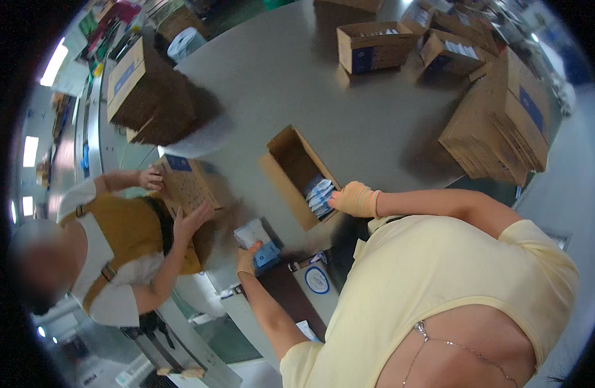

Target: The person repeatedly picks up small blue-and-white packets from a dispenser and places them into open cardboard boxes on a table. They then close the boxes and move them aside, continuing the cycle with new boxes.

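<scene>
An open cardboard carton [288,194] lies in front of me on the table, with a row of white-and-blue packets [320,198] at its near end. My right hand [357,199], in a striped knit glove, reaches over the carton's edge, its fingers closed against these packets; the fingertips are partly hidden. To the left, at the table's near edge, my gloved left hand [247,260] is closed on a small stack of blue-and-white packets [265,254]. That stack is outside the carton and slightly blurred.
On the left a co-worker's hands [193,220] hold a closed carton [189,183]. Stacks of flattened cartons stand at the far left [149,97] and at the right [504,123]. Filled open cartons [375,48] sit on the far side of the grey table [265,84].
</scene>
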`<action>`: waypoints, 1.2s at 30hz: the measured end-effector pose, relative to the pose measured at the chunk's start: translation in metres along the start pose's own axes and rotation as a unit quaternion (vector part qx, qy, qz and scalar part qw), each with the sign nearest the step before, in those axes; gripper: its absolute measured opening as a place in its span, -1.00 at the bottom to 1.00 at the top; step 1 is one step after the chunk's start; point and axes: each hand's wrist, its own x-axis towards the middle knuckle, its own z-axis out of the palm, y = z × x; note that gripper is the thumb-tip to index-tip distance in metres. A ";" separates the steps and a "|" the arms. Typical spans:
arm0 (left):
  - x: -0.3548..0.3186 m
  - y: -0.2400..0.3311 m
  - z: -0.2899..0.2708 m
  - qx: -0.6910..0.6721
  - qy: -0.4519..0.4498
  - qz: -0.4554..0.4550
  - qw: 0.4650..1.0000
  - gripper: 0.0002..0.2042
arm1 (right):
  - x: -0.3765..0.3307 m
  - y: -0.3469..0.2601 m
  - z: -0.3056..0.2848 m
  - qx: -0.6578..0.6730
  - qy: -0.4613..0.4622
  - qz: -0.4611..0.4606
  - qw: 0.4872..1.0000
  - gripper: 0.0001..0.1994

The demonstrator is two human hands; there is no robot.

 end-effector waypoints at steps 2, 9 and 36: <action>-0.003 0.044 0.031 0.211 0.054 0.069 0.974 -0.44 | -0.001 0.004 0.002 0.000 0.003 0.005 1.000 -0.81; 0.008 0.090 0.161 0.511 0.190 0.314 0.777 -0.84 | 0.004 -0.001 0.010 0.009 0.011 0.000 1.000 -0.76; -0.020 0.228 0.208 0.205 0.061 0.480 0.851 -0.64 | 0.000 0.003 0.008 0.044 0.080 -0.012 0.996 -0.88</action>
